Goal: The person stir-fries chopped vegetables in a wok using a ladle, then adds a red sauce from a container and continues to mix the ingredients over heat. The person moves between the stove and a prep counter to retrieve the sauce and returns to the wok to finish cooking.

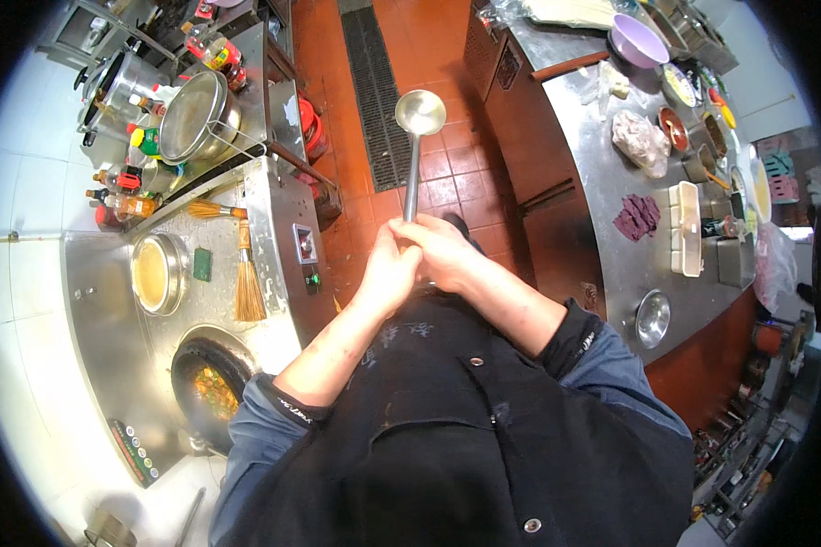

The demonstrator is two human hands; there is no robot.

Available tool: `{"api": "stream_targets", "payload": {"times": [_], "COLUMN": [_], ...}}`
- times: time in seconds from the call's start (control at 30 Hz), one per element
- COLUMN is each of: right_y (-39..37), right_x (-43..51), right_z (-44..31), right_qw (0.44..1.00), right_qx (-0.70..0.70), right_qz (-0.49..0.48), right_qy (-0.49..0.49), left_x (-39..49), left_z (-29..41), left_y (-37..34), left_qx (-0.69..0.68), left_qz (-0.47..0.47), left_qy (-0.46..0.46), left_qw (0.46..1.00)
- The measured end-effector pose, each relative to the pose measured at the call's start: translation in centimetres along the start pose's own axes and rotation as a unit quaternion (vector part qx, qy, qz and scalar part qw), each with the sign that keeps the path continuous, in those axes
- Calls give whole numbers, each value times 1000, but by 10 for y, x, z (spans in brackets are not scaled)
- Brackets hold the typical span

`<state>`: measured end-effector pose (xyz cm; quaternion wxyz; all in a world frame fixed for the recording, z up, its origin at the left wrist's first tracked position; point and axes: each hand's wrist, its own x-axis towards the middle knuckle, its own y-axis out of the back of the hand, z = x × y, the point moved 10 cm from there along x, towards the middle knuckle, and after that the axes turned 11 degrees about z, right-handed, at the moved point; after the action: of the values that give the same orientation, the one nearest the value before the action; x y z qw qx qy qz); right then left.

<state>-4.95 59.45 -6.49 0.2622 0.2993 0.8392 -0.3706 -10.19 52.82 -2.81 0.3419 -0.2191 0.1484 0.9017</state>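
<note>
Both hands meet in front of my body around the handle of a metal ladle (421, 115), whose bowl points away from me above the tiled floor. My left hand (391, 263) and my right hand (445, 249) overlap at the handle, so which fingers bear on it is partly hidden. At the lower left a black wok (185, 383) sits on the stove and holds chopped, colourful food (215, 393). Two straw brushes (250, 290) and a green scouring pad (202, 264) lie on the steel stove top near a metal pot of yellowish liquid (152, 273).
Sauce bottles (123, 179) and a strainer over a basin (195, 116) crowd the left counter. On the right steel counter (588, 137) are a purple bowl (640, 41), a metal bowl (653, 318), a white divided container (685, 229) and a purple cloth-like item (636, 217). A floor grate (373, 102) runs between them.
</note>
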Motion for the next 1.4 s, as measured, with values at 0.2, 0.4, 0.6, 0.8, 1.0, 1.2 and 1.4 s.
{"api": "stream_targets", "payload": {"times": [0.2,0.4,0.6,0.8,1.0,1.2,1.4], "right_y": [23,11,-86,-177,-194,-193,-196], "right_x": [123,318,482,565,585,593,600], "right_z": [0,-17,-38,-33,-8,3,21], "right_qw": [991,963,879,823,798,799,783], "right_qx": [6,-269,-434,-521,-578,-581,-601], "right_qz": [93,23,-59,-157,-148,-136,-154], "right_qy": [-97,2,189,165,81,74,47], "left_x": [32,-2,-96,-100,-97,-104,-110], "left_z": [-42,-122,-161,-144,-137,-136,-137], "left_y": [74,126,133,119,113,111,113], "left_qx": [13,-172,-50,-55,-56,-63,-65], "left_qz": [-63,62,235,273,270,281,284], "left_qy": [-8,214,441,505,532,548,553], "left_qw": [998,960,865,817,800,785,780]}}
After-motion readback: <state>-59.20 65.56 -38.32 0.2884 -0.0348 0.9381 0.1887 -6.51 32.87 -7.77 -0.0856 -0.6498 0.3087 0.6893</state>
